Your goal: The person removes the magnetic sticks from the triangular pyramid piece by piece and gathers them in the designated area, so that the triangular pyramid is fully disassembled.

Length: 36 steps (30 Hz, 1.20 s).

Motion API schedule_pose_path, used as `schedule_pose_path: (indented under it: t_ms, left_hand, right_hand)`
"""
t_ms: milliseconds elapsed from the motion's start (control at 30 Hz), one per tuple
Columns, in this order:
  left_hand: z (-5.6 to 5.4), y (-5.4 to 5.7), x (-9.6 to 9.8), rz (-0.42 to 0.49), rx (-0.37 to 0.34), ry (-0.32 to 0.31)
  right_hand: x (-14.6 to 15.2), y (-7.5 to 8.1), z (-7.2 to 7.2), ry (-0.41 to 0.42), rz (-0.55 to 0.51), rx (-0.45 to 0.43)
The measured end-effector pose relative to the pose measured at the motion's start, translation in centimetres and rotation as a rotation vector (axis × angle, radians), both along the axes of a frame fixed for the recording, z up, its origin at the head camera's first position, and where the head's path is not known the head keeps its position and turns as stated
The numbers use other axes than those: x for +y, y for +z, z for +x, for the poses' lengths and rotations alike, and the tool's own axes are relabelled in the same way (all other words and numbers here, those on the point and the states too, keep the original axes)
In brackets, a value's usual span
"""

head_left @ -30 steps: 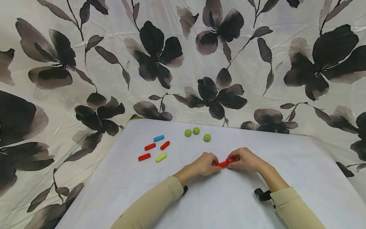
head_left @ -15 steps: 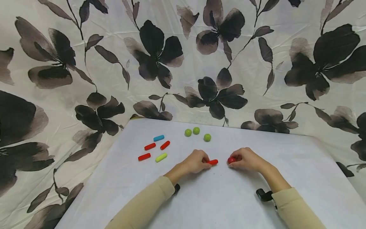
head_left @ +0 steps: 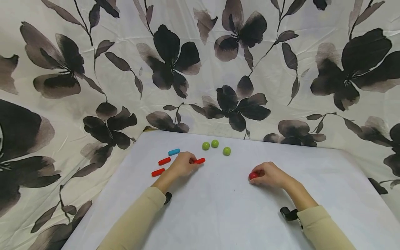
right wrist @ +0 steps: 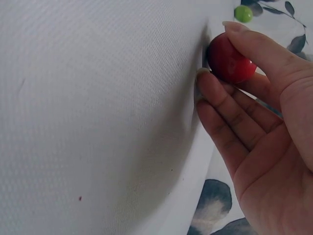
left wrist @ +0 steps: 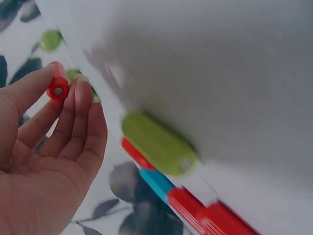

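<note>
My left hand (head_left: 182,165) pinches a red magnetic stick (head_left: 200,161) between thumb and fingers; in the left wrist view the stick (left wrist: 57,82) has a round metal disc in its end. A yellow-green stick (left wrist: 159,144) lies close by that hand, hidden from the head view. Past it in the left wrist view are a blue stick (left wrist: 157,185) and several red ones. Farther right, my right hand (head_left: 270,175) grips a red ball (head_left: 253,175) at the table surface. The right wrist view shows the ball (right wrist: 230,58) under the thumb and against the fingers.
Three green balls (head_left: 215,143) lie near the back of the white table (head_left: 237,215). To the left are the blue stick (head_left: 174,152) and red sticks (head_left: 158,172). A floral cloth (head_left: 203,69) hangs behind the table's far edge.
My left hand has carried the red stick away from the red ball, leftward and back, over beside the other sticks. My right hand has stayed with the ball.
</note>
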<state>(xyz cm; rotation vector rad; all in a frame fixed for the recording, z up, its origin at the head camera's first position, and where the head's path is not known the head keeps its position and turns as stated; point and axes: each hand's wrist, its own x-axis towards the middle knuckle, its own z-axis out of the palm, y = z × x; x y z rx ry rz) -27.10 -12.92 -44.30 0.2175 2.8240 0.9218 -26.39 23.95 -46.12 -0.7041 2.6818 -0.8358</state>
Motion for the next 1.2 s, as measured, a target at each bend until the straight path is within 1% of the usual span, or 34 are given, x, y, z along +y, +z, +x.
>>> schedule_pose_path:
  t_ms: [133, 200, 300, 400, 633, 833, 967, 1100, 1200]
  left_hand:
    - [-0.4, -0.1, -1.3, -0.009, -0.010, 0.033]
    - [-0.6, -0.1, -1.7, -0.020, -0.021, 0.036]
    - [-0.7, -0.2, -2.1, -0.038, -0.037, 0.052]
    - [-0.8, -0.3, -2.4, -0.051, -0.038, 0.059]
    - [-0.9, -0.4, -2.9, -0.064, -0.037, 0.058]
    - [-0.9, -0.3, -3.1, -0.102, -0.034, 0.013]
    - [-0.8, -0.3, -3.2, -0.110, -0.037, 0.007]
    - [-0.8, -0.5, -3.2, -0.115, -0.026, -0.002]
    - [-0.9, -0.6, -3.1, -0.120, -0.025, 0.001]
  right_hand:
    - [0.1, -0.1, 0.0, 0.000, 0.005, -0.002]
    - [0.1, -0.1, 0.0, 0.001, 0.004, -0.004]
    - [0.1, -0.2, 0.0, 0.004, 0.002, -0.003]
    - [0.1, -0.2, 0.0, 0.002, 0.002, 0.000]
    - [0.1, -0.1, 0.1, -0.016, 0.002, -0.009]
    - [0.1, 0.0, 0.1, -0.025, 0.000, -0.012]
    - [0.1, -0.1, 0.1, -0.026, -0.010, 0.002]
    - [0.0, -0.1, -0.3, -0.058, -0.028, 0.041]
    - [-0.3, -0.2, -1.0, -0.122, -0.060, 0.066]
